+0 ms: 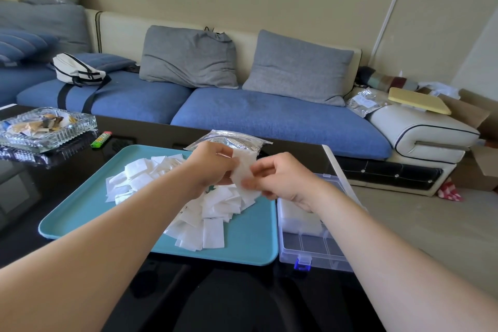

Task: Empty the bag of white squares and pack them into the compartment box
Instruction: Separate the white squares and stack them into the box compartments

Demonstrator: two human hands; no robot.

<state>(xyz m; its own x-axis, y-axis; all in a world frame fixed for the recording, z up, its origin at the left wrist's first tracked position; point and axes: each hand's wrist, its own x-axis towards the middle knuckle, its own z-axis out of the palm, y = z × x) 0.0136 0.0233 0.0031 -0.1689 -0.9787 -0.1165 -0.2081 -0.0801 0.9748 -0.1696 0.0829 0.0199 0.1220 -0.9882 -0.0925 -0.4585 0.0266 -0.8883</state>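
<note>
squares [210, 213] heaped on tray [250, 248], box [315, 248] part-filled

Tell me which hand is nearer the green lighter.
Left. The left hand is over the teal tray, nearer the green lighter; the right hand is by the compartment box.

The right forearm [390, 245] crosses the compartment box [310, 250], hiding its far and right-hand compartments, so how many hold squares cannot be told; the left hand [213, 167] and right hand [280, 178] cover most of the small stack of white squares [244, 167] between them, its count unreadable; the bag [229, 140] lies half behind the hands, its contents unclear; both arms run off the lower edge; what lies in the glass ashtray [45, 127] is too blurred to name.
</note>
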